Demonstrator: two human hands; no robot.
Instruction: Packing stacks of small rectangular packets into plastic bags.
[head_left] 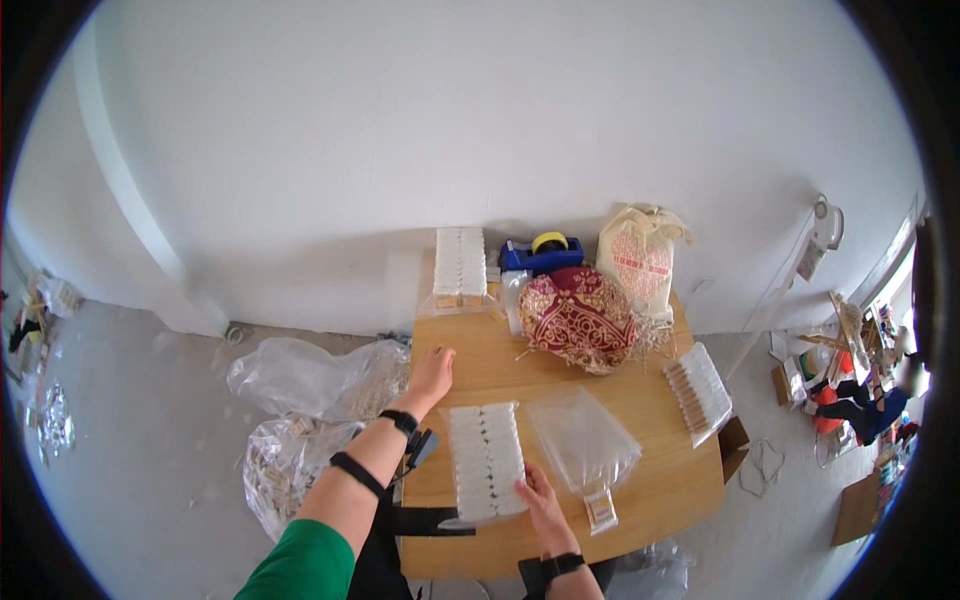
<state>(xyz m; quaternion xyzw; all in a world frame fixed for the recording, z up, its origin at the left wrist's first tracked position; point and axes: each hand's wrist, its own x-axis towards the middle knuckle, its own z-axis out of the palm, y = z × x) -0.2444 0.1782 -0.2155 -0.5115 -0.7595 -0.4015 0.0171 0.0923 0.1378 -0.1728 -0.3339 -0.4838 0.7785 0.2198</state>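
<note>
My left hand point(433, 370) lies flat and open on the wooden table point(660, 480) near its left edge, holding nothing. My right hand point(541, 503) rests its fingers on the near right corner of a white flat pack of small items in rows point(484, 460), which lies in front of me. Just right of that pack is a stack of clear plastic bags point(583, 436), with a small packet point(600, 508) at its near end.
At the table's back stand a second white pack point(460, 263), a blue tape dispenser point(540, 252), a red and gold patterned cushion point(578, 318) and a cream drawstring bag point(640, 255). Another clear pack point(699, 390) overhangs the right edge. Clear plastic bags point(310, 378) lie on the floor at left.
</note>
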